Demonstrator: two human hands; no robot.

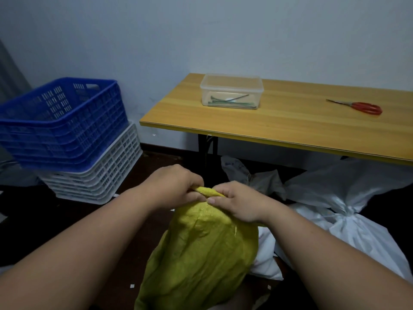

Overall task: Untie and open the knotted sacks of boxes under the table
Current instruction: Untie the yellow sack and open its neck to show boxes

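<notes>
Head view, one frame.

Hands: two. The left hand [176, 184] and the right hand [238, 203] meet at the centre, both with fingers curled around the twisted neck [206, 191] of one yellow sack [201, 253]; the thumbs press on the twist from either side.

Yellow sack: one, standing on the dark floor [33, 220] at 6 o'clock, bulging, its neck uppermost between the hands.

White sacks: at least two, at 3 to 4 o'clock. One large white sack [348, 222] with a tied knot lies just beside the yellow sack; one greyer sack [252, 175] sits under the surface, beyond the hands. An exact count is not possible where they overlap.

Surface [290, 121]: one, wood-grain with a yellow edge, at 2 o'clock. On it: one clear plastic box [231, 91] holding several green cable ties [225, 102], count unclear; one pair of red-handled scissors [359, 107], well apart from the box.

Crates: two, stacked at 9 o'clock. One blue crate [62, 121] sits tilted on one white crate [100, 175].
</notes>
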